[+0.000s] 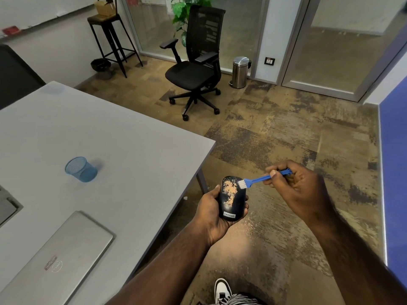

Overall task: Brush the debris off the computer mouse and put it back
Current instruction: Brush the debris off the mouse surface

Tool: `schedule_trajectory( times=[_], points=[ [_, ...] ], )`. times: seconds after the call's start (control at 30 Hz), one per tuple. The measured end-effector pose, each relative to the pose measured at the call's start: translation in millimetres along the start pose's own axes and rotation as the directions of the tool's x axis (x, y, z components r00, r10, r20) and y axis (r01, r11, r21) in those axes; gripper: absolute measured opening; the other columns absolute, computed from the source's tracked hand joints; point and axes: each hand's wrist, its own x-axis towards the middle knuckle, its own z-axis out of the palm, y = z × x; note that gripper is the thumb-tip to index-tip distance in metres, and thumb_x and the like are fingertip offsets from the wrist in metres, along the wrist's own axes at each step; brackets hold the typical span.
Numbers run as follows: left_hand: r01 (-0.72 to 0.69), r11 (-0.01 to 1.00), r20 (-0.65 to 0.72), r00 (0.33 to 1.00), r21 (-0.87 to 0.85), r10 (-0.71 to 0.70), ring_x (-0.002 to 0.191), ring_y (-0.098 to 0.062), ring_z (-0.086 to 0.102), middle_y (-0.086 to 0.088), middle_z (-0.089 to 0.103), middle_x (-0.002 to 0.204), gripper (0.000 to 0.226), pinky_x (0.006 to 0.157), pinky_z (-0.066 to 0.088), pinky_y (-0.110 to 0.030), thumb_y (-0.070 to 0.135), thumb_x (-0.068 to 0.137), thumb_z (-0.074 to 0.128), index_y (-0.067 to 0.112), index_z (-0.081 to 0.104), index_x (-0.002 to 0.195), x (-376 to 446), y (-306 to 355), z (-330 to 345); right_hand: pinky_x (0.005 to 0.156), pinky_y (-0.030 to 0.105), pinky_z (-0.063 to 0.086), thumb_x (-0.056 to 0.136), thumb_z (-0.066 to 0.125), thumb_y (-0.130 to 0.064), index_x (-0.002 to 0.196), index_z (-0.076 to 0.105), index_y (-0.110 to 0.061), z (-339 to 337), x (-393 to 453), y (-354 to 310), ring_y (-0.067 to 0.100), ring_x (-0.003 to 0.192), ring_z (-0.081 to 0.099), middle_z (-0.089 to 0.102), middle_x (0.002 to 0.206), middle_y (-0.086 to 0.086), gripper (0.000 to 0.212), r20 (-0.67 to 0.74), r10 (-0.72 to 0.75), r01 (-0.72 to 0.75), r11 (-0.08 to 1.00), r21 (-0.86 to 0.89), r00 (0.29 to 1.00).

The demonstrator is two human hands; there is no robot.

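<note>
Head view: left hand (212, 213) cradles a smooth, rounded black computer mouse (231, 198) speckled with tan debris (230, 190), held over open carpet just past the grey counter (110, 128) edge, while right hand (295, 186) pinches a slim blue plastic brush (259, 178), white bristles touching the mouse.

Left hand (211, 213) cradles dark mouse (231, 199), lower centre, off the tabletop (110, 133) edge; tan debris (230, 191) on its top. Right hand (297, 186) pinches blue brush (257, 178), white bristles touching the mouse's upper right edge.
</note>
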Motion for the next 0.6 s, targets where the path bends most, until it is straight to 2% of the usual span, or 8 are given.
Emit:
schedule_trajectory(
  times=[0.1, 0.17, 0.3, 0.4, 0.47, 0.53, 0.6],
  points=[
    [-0.004, 1.000, -0.026, 1.000, -0.009, 0.004, 0.074, -0.031, 0.061, -0.024, 0.069, 0.086, 0.058, 0.061, 0.058, -0.033, 0.042, 0.102, 0.025, -0.002, 0.060, 0.118, -0.5, -0.2, 3.8, 0.048, 0.010, 0.048, 0.088, 0.063, -0.025, 0.092, 0.069, -0.038, 1.8, -3.8, -3.9, -0.001, 0.060, 0.068, 0.073, 0.082, -0.019, 0.015, 0.043, -0.044, 0.043, 0.999, 0.017, 0.998],
    [-0.008, 1.000, -0.035, 0.999, 0.007, 0.008, 0.075, -0.031, 0.060, -0.023, 0.068, 0.086, 0.058, 0.061, 0.058, -0.032, 0.042, 0.102, 0.025, -0.003, 0.060, 0.119, -0.8, -0.4, 5.2, 0.048, 0.009, 0.046, 0.089, 0.063, -0.023, 0.093, 0.069, -0.037, 2.7, -5.7, -4.4, -0.001, 0.060, 0.068, 0.073, 0.083, -0.018, 0.016, 0.057, -0.036, 0.036, 0.999, -0.001, 0.998],
    [-0.011, 0.999, -0.018, 1.000, 0.042, 0.012, 0.073, -0.032, 0.060, -0.023, 0.067, 0.085, 0.061, 0.059, 0.058, -0.032, 0.041, 0.103, 0.024, -0.005, 0.063, 0.112, -2.3, -2.9, 6.5, 0.050, 0.026, 0.055, 0.092, 0.062, -0.029, 0.101, 0.067, -0.042, 4.7, -1.5, 1.0, 0.004, 0.064, 0.071, 0.073, 0.073, -0.012, 0.016, 0.019, 0.026, -0.024, 0.994, -0.110, 0.999],
    [-0.005, 0.999, -0.015, 1.000, 0.049, 0.006, 0.072, -0.031, 0.061, -0.024, 0.066, 0.088, 0.060, 0.059, 0.057, -0.032, 0.040, 0.103, 0.024, -0.004, 0.063, 0.115, -3.1, -5.7, 7.5, 0.055, 0.038, 0.058, 0.094, 0.061, -0.027, 0.105, 0.069, -0.034, 4.4, 2.6, 6.9, 0.013, 0.066, 0.072, 0.073, 0.074, -0.008, 0.015, -0.014, 0.076, -0.077, 0.980, -0.182, 0.997],
    [-0.002, 0.999, -0.018, 1.000, 0.052, 0.003, 0.072, -0.031, 0.061, -0.024, 0.066, 0.089, 0.059, 0.059, 0.057, -0.032, 0.040, 0.103, 0.024, -0.004, 0.062, 0.118, -3.1, -6.4, 7.7, 0.061, 0.041, 0.061, 0.094, 0.061, -0.025, 0.105, 0.069, -0.032, 2.4, 3.0, 8.0, 0.016, 0.071, 0.074, 0.074, 0.078, -0.007, 0.015, -0.031, 0.078, -0.082, 0.986, -0.147, 0.996],
    [-0.006, 0.999, -0.021, 1.000, 0.051, 0.007, 0.072, -0.031, 0.060, -0.024, 0.065, 0.090, 0.060, 0.059, 0.057, -0.032, 0.040, 0.103, 0.024, -0.004, 0.061, 0.118, -3.2, -6.1, 7.6, 0.062, 0.031, 0.061, 0.092, 0.062, -0.025, 0.100, 0.069, -0.037, 0.5, 1.5, 6.3, 0.008, 0.073, 0.074, 0.074, 0.079, -0.012, 0.015, -0.034, 0.063, -0.066, 0.994, -0.089, 0.997],
    [-0.006, 0.999, -0.024, 1.000, 0.050, 0.007, 0.072, -0.031, 0.060, -0.024, 0.065, 0.089, 0.061, 0.059, 0.057, -0.031, 0.040, 0.103, 0.023, -0.005, 0.061, 0.118, -3.1, -6.1, 7.2, 0.057, 0.018, 0.057, 0.091, 0.063, -0.026, 0.097, 0.070, -0.036, 0.4, -0.6, 3.3, 0.004, 0.072, 0.073, 0.074, 0.080, -0.015, 0.014, -0.004, 0.043, -0.043, 0.998, -0.055, 0.999]
  ],
)
